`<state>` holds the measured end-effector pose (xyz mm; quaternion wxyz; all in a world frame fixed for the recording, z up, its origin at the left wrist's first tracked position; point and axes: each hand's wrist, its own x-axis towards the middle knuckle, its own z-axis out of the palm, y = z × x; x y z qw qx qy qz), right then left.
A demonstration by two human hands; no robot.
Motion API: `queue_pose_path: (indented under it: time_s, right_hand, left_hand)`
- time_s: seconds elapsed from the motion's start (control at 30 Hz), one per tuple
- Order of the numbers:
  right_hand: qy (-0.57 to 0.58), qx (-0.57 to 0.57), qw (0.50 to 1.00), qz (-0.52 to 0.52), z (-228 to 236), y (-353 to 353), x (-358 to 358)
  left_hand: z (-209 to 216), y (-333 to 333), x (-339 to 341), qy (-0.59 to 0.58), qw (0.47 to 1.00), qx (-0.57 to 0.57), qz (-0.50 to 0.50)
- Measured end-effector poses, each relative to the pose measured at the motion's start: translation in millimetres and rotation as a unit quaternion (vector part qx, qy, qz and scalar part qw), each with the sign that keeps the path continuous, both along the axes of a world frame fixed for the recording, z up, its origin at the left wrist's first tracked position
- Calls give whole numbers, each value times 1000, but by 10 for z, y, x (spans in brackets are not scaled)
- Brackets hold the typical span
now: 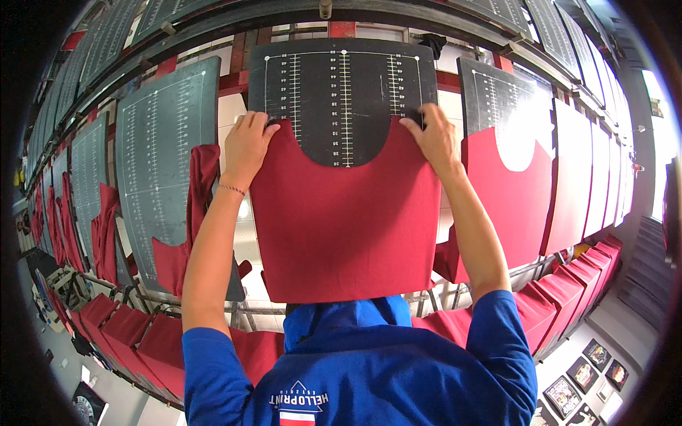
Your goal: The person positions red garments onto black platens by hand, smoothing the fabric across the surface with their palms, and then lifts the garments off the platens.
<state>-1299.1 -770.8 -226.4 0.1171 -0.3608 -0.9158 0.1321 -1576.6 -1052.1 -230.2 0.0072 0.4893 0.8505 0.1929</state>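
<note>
The smooth dark-red cloth [348,227] has a deep, rounded scoop.

One left hand [246,145], one right hand [439,138], one red cloth [348,234] and one black board [320,99] at the centre.
Three white scales [346,99] on that board, one bracelet [231,189] at centre left, one blue shirt [398,369] with two sleeves [217,362] at the bottom; at least five framed pictures [582,373] at lower right; further boards [153,142] toward both sides, too bunched at the rim to count.
</note>
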Motion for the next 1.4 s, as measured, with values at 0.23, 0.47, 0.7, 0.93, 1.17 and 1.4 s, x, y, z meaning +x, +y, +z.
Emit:
queue_pose_path:
  time_s: [0.23,0.47,0.7,0.93,1.17,1.4]
  right_hand:
    - [145,-85,969,-182,126,-383,1171]
    - [100,-226,943,-222,-35,-1523,2055]
    - [114,-139,976,-122,32,-1745,1869]
    - [37,-108,991,73,213,-1880,1335]
    - [-73,28,973,218,88,-1531,528]
    - [-119,4,898,423,187,-3060,557]
  left_hand:
    - [-575,-1389,1071,-659,688,177,245]
    - [-819,-2318,1679,-739,554,195,329]
    - [-929,-2486,1780,-707,580,172,366]
    - [-1278,-2616,1754,-765,485,159,393]
    - [-1274,-2652,1707,-767,497,113,389]
    - [-1216,-2490,1820,-799,457,202,334]
